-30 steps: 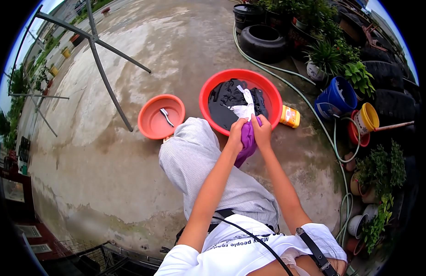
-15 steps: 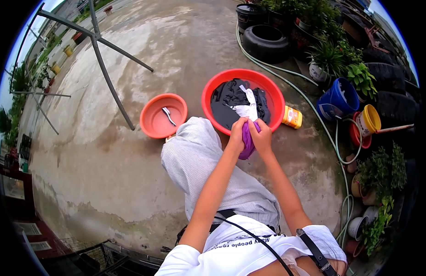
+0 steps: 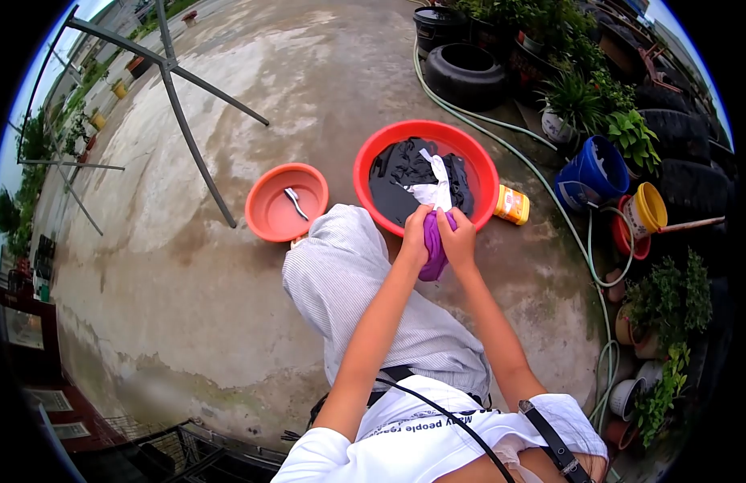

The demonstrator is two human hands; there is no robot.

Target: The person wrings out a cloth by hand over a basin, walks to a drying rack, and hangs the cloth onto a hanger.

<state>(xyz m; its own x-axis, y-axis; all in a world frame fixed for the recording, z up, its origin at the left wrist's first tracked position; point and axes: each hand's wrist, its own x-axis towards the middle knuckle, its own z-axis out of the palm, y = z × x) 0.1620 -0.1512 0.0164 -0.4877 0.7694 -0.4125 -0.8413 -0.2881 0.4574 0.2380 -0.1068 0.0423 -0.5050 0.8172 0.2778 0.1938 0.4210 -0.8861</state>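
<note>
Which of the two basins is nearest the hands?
The larger red basin with dark cloth inside, just beyond the left hand and right hand; the smaller orange basin, holding a brush, sits farther off.

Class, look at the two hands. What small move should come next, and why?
Probably a gentle rub of the purple cloth between the hands: left hand and right hand both grip it, bunched and close together, by the red basin.
</note>
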